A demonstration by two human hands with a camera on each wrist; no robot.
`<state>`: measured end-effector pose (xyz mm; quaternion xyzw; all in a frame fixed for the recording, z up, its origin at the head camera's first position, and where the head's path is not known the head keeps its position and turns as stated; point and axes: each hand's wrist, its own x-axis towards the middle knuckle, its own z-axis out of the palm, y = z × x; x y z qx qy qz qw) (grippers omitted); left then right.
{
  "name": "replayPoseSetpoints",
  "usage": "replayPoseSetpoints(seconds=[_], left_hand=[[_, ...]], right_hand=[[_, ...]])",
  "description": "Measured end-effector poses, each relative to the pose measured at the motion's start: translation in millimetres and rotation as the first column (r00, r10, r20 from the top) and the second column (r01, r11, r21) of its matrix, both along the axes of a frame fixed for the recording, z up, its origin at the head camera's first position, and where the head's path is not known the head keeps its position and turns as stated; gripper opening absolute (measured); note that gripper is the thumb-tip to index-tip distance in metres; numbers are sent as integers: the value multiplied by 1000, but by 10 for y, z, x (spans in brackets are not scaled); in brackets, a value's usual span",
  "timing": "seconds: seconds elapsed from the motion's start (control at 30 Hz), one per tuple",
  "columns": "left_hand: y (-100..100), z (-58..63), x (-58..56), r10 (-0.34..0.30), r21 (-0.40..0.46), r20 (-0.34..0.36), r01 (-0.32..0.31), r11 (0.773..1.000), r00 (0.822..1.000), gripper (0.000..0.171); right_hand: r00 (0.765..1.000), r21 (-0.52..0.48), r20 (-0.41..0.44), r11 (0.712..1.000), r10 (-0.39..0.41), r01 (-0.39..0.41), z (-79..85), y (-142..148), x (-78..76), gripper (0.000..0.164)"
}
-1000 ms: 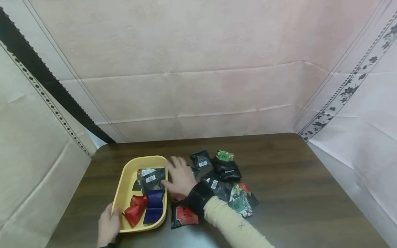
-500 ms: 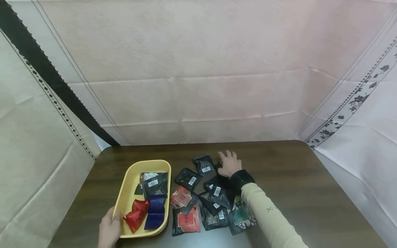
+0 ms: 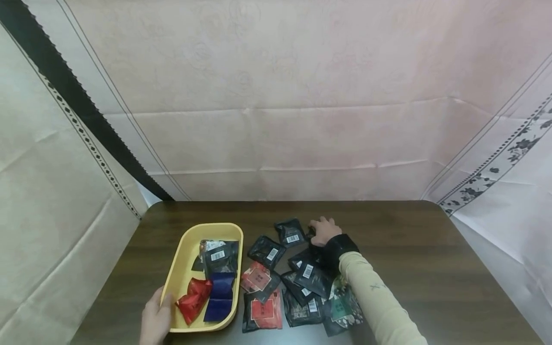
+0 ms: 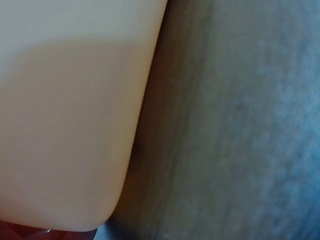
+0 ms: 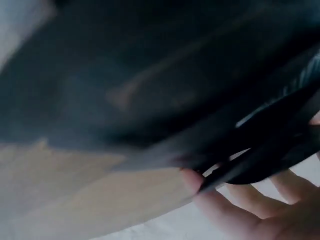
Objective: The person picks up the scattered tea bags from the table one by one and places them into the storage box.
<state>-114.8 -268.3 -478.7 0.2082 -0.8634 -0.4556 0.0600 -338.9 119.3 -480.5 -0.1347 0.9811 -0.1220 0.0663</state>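
My left hand (image 3: 156, 316) grips the near left corner of a yellow tray (image 3: 178, 261), thumb over the rim. Inside lie a crumpled red foil packet (image 3: 193, 301), a folded dark blue packet (image 3: 219, 297) and black packets, one with a white barcode label (image 3: 221, 256). At the far side of a loose pile, my right hand (image 3: 326, 232) has its fingers curled down on a black packet (image 5: 250, 150). Up close in the right wrist view, thumb and fingers pinch its edge; most of it blurs into the dark packets around it.
Several packets lie between tray and right arm: black ones (image 3: 267, 251), red-and-black ones (image 3: 264, 310) and a green-labelled one (image 3: 340, 309) partly under the sleeve. One black packet (image 3: 290, 232) sits beside the right hand. The brown wooden table (image 3: 401, 249) ends at a hanging pale cloth (image 3: 267, 143).
My right hand has moved from beside the tray's right rim to the far side of the pile, its fingers now curled onto a black packet. My left hand stays on the tray.
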Motion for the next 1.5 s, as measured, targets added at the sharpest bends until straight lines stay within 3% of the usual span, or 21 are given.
replayPoseSetpoints(seconds=[0.2,0.33,0.43,0.63,0.77,1.1,1.27,1.33,1.5], left_hand=[[19,8,2,11,16,-3,-11,1000,1000,37],[10,28,11,18,-5,-20,-19,1000,1000,36],[-16,47,18,25,-43,-27,-26,999,999,36],[-42,48,16,23,-49,-13,-24,999,1000,37],[-31,32,7,25,-25,-15,-25,999,1000,38],[-33,39,-1,18,42,20,-18,999,1000,41],[-21,57,-20,6,63,20,-7,998,1000,41],[-16,59,-22,5,64,21,-6,998,1000,40],[15,51,-23,-1,73,30,-1,997,1000,41]], right_hand=[[988,48,-152,999,-16,24,-49,17,-36,26],[954,36,-299,999,-14,26,-22,10,-24,22],[935,20,-353,1000,6,1,41,-62,13,21],[930,-15,-363,998,54,-64,230,-339,154,24],[912,-28,-397,992,100,-120,360,-558,264,28],[836,25,-469,950,285,-310,635,-1233,630,32],[793,101,-492,929,358,-357,711,-1567,843,31],[789,127,-481,920,383,-370,735,-1693,921,31],[810,144,-411,907,418,-395,767,-1953,1078,34]])
